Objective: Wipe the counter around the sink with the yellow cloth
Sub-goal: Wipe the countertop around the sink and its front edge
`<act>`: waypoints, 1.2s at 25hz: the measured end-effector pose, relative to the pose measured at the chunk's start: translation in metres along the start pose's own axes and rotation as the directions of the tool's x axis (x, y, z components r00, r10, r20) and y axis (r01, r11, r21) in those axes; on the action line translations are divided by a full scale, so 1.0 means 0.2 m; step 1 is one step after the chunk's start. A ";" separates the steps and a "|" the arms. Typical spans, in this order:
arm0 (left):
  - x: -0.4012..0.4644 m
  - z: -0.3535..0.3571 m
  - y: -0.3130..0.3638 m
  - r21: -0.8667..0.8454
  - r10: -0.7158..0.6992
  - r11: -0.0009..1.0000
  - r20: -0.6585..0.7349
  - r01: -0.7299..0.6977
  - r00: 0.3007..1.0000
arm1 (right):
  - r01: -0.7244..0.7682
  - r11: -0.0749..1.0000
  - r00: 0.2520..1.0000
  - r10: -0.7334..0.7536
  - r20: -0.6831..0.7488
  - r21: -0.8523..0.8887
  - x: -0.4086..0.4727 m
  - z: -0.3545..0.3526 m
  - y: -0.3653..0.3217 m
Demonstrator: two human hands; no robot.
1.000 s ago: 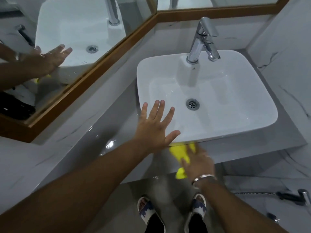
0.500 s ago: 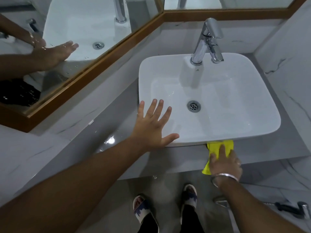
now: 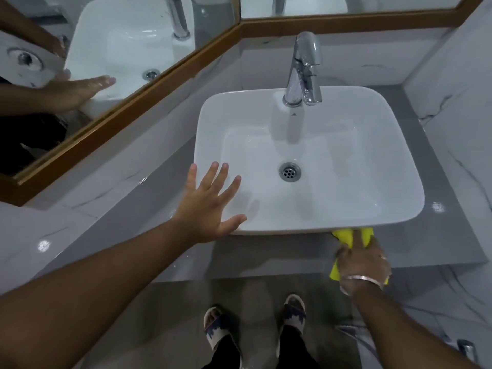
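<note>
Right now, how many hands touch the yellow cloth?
1: the right hand presses the yellow cloth on the counter's front strip; the left hand is over the sink's corner.

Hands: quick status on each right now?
Left hand: open, fingers spread, resting on the sink rim, holding nothing.
Right hand: pressing the cloth on the counter.

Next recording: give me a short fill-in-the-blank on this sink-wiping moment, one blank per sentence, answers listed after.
1. The right hand presses a cloth coloured ____ on the counter.
2. The left hand rests on the sink rim with its fingers ____.
3. A metal ____ circles the right wrist.
4. The drain lies directly in front of the ____.

Missing words: yellow; spread; bangle; faucet
</note>
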State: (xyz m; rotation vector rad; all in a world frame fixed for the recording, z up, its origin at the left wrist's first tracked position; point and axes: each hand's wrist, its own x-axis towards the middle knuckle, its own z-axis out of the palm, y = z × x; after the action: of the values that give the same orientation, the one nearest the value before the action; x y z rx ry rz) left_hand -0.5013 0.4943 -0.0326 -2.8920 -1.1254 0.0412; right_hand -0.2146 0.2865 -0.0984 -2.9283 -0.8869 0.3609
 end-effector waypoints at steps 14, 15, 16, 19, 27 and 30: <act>-0.01 -0.03 0.01 0.047 -0.017 0.999 0.090 0.013 0.996 | 0.227 0.960 0.961 -0.193 0.196 -0.164 -0.10 0.01 -0.16; -0.01 -0.03 0.01 0.050 -0.017 0.999 0.094 0.012 0.995 | 0.328 0.937 0.920 -0.289 0.265 -0.118 -0.21 0.05 -0.29; -0.01 -0.04 0.01 0.053 -0.013 0.999 0.099 0.008 0.995 | 0.457 0.887 0.847 -0.411 0.336 -0.067 -0.31 0.08 -0.41; -0.01 -0.04 0.00 0.044 -0.002 0.999 0.099 -0.002 0.995 | 0.633 0.774 0.679 -0.562 0.472 0.012 -0.44 0.05 -0.55; -0.02 -0.04 0.00 0.007 0.008 1.000 0.052 -0.008 0.999 | 0.788 0.616 0.602 -0.771 -0.209 -0.004 -0.22 -0.37 -0.56; -0.02 -0.06 0.00 0.011 0.006 1.000 0.065 -0.007 0.998 | 0.734 0.659 0.673 -0.739 0.038 -0.164 -0.12 -0.33 -0.68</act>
State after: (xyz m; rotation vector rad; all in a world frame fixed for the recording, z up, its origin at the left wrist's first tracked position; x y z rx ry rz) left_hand -0.5037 0.4901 -0.0209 -2.9040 -1.1220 0.1428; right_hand -0.2918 0.3862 -0.0118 -2.3650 -2.0576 0.1735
